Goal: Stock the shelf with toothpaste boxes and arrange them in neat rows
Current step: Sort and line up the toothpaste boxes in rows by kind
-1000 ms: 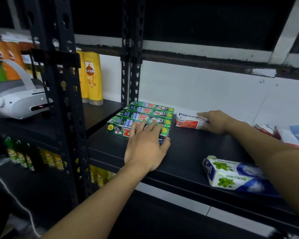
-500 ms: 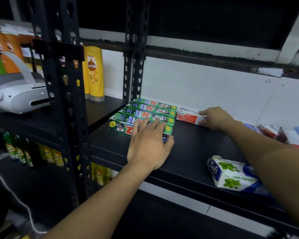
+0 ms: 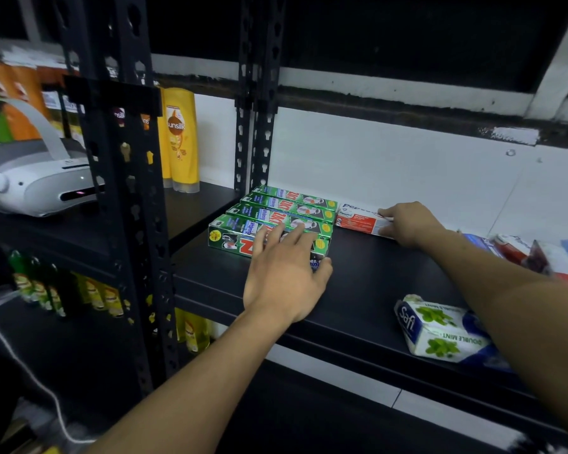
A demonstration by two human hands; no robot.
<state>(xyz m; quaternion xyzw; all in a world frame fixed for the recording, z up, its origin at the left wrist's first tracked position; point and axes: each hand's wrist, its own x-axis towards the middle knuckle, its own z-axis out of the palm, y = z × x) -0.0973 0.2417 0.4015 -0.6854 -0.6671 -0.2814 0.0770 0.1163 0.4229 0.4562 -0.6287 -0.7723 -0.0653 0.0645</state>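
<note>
the shelf (image 3: pixel 368 290) holds green boxes (image 3: pixel 286 209) in a tidy row, the left hand (image 3: pixel 286 280) flat with straight fingers (image 3: pixel 295 234) on the front one; the safi box (image 3: pixel 440 332) lies loose, unsorted; the right hand (image 3: pixel 407 224) seems to grip the red-and-white box (image 3: pixel 358 221) beside the row

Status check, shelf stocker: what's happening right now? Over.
Left hand flat on green toothpaste boxes. Right hand grips Pepsodent box beside them. Nothing blocking.

"Sunsilk" on yellow bottle (image 3: pixel 177 139), "Safi", "DOUBLE MINT" on white box (image 3: pixel 440 335)
</note>
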